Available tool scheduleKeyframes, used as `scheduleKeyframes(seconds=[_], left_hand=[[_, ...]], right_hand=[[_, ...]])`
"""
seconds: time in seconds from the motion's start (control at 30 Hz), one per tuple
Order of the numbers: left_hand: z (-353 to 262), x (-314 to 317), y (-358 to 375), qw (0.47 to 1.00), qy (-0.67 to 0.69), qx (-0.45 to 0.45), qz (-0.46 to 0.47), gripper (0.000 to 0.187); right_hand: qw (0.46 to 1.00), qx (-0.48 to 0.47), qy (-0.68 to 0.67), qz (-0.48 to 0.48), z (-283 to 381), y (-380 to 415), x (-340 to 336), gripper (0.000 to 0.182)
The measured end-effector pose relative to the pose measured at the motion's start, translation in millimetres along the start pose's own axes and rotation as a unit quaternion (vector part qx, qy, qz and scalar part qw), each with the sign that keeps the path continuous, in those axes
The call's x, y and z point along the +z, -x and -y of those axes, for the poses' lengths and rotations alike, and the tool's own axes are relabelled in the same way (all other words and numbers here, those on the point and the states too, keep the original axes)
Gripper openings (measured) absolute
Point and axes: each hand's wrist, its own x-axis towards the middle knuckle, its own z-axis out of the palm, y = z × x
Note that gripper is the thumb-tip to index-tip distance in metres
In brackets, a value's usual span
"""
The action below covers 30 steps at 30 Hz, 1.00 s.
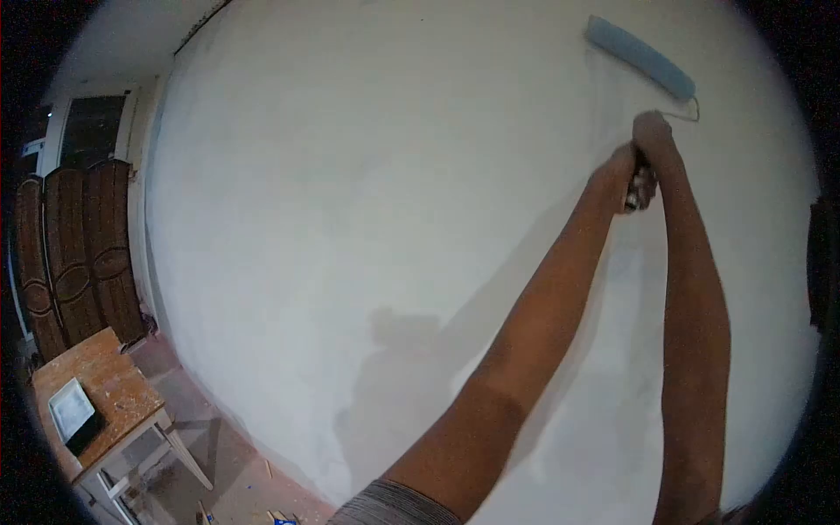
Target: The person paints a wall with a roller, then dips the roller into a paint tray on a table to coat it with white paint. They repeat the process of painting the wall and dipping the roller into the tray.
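Note:
A paint roller with a light blue sleeve lies tilted against the upper right of a white wall. Its thin wire frame bends round from the sleeve's right end down to the handle. My right hand is wrapped round the upper part of the handle, just below the roller. Lower and a little to the left, my left hand grips the same handle near its end. Both arms are stretched up and forward. Most of the handle is hidden by my fingers.
At the lower left stands a paint-spattered wooden table bearing a paint tray. Behind it are dark carved wooden panels and a window. Small tools lie on the floor. A dark object is at the right edge.

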Motion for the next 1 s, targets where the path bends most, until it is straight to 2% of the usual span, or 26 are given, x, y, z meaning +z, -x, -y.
scheduleKeyframes(seconds=[0.03, 0.13, 0.2, 0.23, 0.27, 0.33, 0.37, 0.4, 0.43, 0.47, 0.5, 0.57, 0.6, 0.67, 0.7, 0.77, 0.87, 0.93, 0.97, 1.0], left_hand=[[-11, 4, -8, 1.0, 0.003, 0.007, 0.008, 0.041], [-13, 6, -9, 1.0, 0.0, 0.012, 0.02, 0.041], [9, -3, 6, 1.0, -0.015, 0.009, 0.019, 0.041], [30, -11, 19, 0.999, -0.027, 0.004, 0.017, 0.041], [58, -21, 36, 0.999, -0.042, -0.006, 0.013, 0.041], [131, -49, 88, 0.996, -0.073, -0.05, -0.018, 0.041], [166, -63, 119, 0.992, -0.05, -0.097, -0.061, 0.039], [185, -66, 164, 0.981, -0.094, -0.141, -0.096, 0.039], [204, -69, 209, 0.965, -0.134, -0.187, -0.129, 0.04], [228, -76, 243, 0.965, -0.073, -0.197, -0.155, 0.04], [253, -86, 269, 0.961, -0.073, -0.198, -0.179, 0.043], [295, -105, 317, 0.954, -0.081, -0.209, -0.198, 0.049], [313, -115, 340, 0.953, -0.09, -0.217, -0.193, 0.051], [325, -129, 387, 0.959, -0.011, -0.252, -0.132, 0.054], [328, -121, 400, 0.954, -0.003, -0.261, -0.148, 0.054], [337, -99, 425, 0.946, 0.008, -0.272, -0.176, 0.054], [361, -69, 450, 0.942, 0.093, -0.287, -0.15, 0.046], [389, -23, 438, 0.926, 0.039, -0.228, -0.299, 0.042], [408, -12, 439, 0.922, 0.045, -0.227, -0.31, 0.038], [427, -2, 440, 0.918, 0.05, -0.225, -0.322, 0.035]], right_hand=[[0.998, 0.024, -0.001, 0.054, -2, -15, -26, 0.017], [0.988, -0.07, 0.083, 0.112, -5, -4, -22, 0.018], [0.997, 0.034, 0.019, 0.062, 39, 55, -36, 0.019], [0.991, 0.028, -0.011, 0.128, 62, 84, -58, 0.02], [0.999, -0.006, 0.014, 0.034, 81, 131, -26, 0.023], [0.996, 0.024, -0.086, -0.001, 142, 215, -78, 0.025], [0.897, 0.197, -0.335, 0.213, 170, 243, -86, 0.029], [0.968, 0.092, -0.186, 0.143, 202, 306, -90, 0.031], [0.879, 0.199, -0.349, 0.258, 222, 330, -133, 0.033], [0.869, 0.204, -0.346, 0.287, 245, 360, -146, 0.031], [0.86, 0.209, -0.343, 0.316, 269, 391, -159, 0.03], [0.764, 0.36, -0.477, 0.244, 309, 433, -174, 0.028], [0.748, 0.391, -0.493, 0.21, 320, 452, -190, 0.028], [0.715, 0.382, -0.543, 0.22, 333, 487, -225, 0.027], [0.7, 0.374, -0.569, 0.215, 332, 492, -237, 0.028], [0.534, 0.473, -0.647, 0.267, 319, 505, -268, 0.032], [0.496, 0.485, -0.674, 0.255, 297, 541, -288, 0.037], [0.384, 0.54, -0.703, 0.257, 268, 557, -295, 0.039], [0.324, 0.567, -0.712, 0.256, 252, 567, -302, 0.041], [0.287, 0.586, -0.72, 0.235, 236, 575, -302, 0.041]])
